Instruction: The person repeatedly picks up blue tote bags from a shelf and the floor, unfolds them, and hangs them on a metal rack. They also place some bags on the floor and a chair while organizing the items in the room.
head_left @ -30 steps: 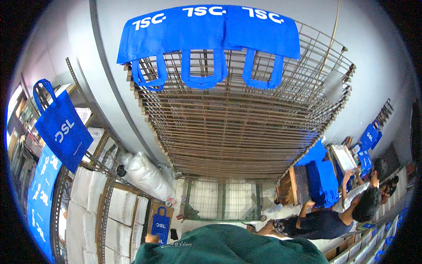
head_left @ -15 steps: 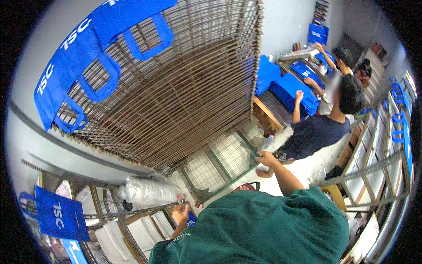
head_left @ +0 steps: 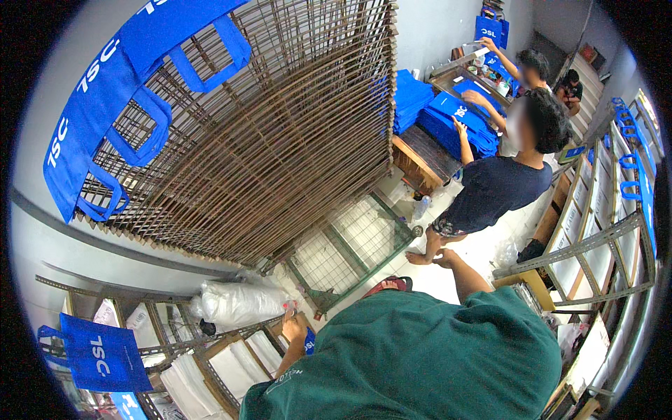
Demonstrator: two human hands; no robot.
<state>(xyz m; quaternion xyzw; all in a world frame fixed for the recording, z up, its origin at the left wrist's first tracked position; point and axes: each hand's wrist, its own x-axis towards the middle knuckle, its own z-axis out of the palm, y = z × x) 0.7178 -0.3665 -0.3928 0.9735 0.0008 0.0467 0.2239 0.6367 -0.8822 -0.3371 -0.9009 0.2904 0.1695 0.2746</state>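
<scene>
The left hand (head_left: pixel 295 329) curls its fingers (head_left: pixel 290 318) narrowly around a small blue bag (head_left: pixel 309 341), held low beside the metal shelf frame (head_left: pixel 210 346). The right hand (head_left: pixel 444 257) hangs out over the pale floor (head_left: pixel 476 252); whether its fingers are spread I cannot tell. Just left lies a white plastic bundle (head_left: pixel 238 304). Above stands a wire drying rack (head_left: pixel 280 140) draped with blue bags (head_left: pixel 105 112). A co-worker (head_left: pixel 490 189) leans on a tabletop (head_left: pixel 423 154).
</scene>
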